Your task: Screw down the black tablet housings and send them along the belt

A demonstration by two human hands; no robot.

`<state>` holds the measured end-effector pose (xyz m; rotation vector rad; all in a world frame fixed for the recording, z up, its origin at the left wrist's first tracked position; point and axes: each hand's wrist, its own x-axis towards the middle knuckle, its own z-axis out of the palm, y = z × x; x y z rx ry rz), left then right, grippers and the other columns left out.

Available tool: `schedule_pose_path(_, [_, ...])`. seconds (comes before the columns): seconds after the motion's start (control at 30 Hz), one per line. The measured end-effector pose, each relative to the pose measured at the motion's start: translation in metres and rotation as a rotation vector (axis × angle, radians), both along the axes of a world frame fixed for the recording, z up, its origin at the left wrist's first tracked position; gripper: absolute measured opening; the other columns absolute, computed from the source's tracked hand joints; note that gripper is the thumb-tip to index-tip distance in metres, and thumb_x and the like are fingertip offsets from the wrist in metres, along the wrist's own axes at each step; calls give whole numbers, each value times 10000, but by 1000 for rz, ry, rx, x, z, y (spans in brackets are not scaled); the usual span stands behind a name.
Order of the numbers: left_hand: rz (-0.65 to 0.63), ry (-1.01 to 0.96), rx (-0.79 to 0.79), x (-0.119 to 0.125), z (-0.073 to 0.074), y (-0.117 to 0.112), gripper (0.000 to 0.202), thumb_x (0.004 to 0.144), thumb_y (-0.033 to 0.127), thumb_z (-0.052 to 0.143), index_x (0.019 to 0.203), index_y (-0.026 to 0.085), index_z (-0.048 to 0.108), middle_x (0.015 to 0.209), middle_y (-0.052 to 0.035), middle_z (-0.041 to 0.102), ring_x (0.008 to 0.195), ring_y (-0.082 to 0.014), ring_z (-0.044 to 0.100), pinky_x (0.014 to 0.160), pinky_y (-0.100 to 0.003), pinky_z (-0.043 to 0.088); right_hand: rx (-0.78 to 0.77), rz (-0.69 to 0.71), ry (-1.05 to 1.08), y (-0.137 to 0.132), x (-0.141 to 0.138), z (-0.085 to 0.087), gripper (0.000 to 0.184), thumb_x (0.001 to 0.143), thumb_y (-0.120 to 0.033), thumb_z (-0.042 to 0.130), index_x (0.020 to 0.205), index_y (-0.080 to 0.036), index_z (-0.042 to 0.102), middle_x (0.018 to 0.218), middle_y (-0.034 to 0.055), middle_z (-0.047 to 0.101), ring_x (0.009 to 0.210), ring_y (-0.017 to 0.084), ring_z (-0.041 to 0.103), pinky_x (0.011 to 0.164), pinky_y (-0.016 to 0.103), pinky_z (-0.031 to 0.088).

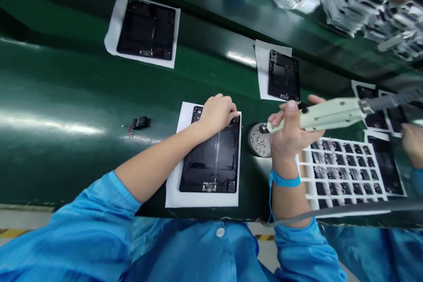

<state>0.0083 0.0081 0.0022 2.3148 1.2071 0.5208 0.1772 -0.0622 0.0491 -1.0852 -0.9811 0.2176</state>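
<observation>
Head view: near the bench's front edge, left hand curls over tablet housing; right hand clenches electric screwdriver, whose push could tip the dish.

white glare streaks the green bench at left. the wide view stretches toward its edges; the stacked packets look blurred.

The left hand rested across the top of a black tablet housing on a white sheet. At its three o'clock, the right hand gripped a pale screwdriver, its tip apparently over a perforated dish; a small black component lay toward ten.
</observation>
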Motion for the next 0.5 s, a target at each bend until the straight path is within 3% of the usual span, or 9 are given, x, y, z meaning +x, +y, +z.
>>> schedule_pose_path(0.07, [-6, -19, 0, 0, -2, 0, 213, 1084, 330, 792, 943, 211, 897, 1002, -115, 787, 989, -300, 614, 831, -436, 420, 2, -17, 5, -10, 9, -4, 372, 957, -386, 866, 1223, -282, 628, 804, -76, 709, 442, 77, 530, 470, 269, 529])
schedule_pose_path(0.23, [12, -69, 0, -1, -5, 0, 205, 1077, 309, 788, 915, 225, 883, 1000, -99, 785, 1000, -291, 624, 868, -435, 449, -73, -29, -12, -13, 10, -19, 416, 933, -419, 857, 1232, -275, 606, 880, -47, 775, 441, 78, 519, 467, 292, 516])
schedule_pose_path(0.5, [12, -112, -31, -2, -5, 0, 206, 1066, 302, 796, 891, 228, 875, 983, -99, 779, 1018, -298, 629, 904, -448, 466, -135, -56, 8, -12, 8, -17, 447, 910, -451, 860, 1219, -274, 590, 835, -68, 740, 446, 83, 519, 479, 299, 517])
